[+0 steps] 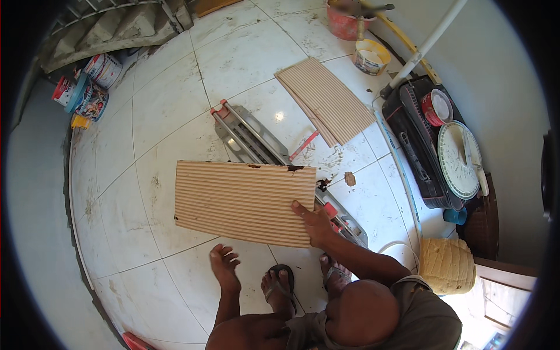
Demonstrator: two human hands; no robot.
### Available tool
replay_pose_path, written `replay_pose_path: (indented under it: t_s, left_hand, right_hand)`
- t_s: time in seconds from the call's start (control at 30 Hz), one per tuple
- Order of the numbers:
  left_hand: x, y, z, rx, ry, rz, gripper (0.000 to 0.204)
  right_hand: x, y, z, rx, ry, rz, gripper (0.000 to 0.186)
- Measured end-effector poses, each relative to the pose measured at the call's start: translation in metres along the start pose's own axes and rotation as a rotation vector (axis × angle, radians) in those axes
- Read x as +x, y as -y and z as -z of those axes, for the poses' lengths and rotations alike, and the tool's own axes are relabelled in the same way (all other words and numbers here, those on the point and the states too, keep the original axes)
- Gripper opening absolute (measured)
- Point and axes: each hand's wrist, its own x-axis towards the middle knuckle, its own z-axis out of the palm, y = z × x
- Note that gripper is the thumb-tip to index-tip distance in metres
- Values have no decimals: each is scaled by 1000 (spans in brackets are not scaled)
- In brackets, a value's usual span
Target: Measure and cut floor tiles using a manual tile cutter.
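My right hand (312,224) grips the right edge of a tan ribbed tile (239,201), which has dark broken patches along its top edge. The tile partly hides a grey tile cutter (245,137) with steel rails and red fittings, lying diagonally on the floor. Below the tile's lower-left part, my left hand (225,265) is empty, with fingers apart and slightly curled. Two more ribbed tiles (326,99) lie overlapped beyond the cutter, a red bar (303,144) beside them. A small broken piece (350,178) rests right of the cutter.
Paint buckets (87,99) stand by concrete steps (99,29) at left. Along the right wall are a red bucket (344,23), a yellow tub (371,61), a pole (434,35), a black suitcase (411,163) bearing lids and a foam roll (446,265). My sandalled feet (280,291) are below the tile.
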Motion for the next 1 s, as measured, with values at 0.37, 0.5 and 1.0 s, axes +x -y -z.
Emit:
replay_pose_path:
  t_s: [0.37, 0.5, 1.0]
  left_hand:
    - [82, 15, -44, -143, -208, -6, 64]
    - [82, 35, -15, -43, -295, -117, 51]
    - [136, 82, -110, 117, -211, -144, 44]
  right_hand:
    - [-13, -82, 16, -308, 421, -558, 57]
    - [-35, -79, 49, -734, 414, -676, 58]
    - [38, 78, 105, -762, -31, 246, 35]
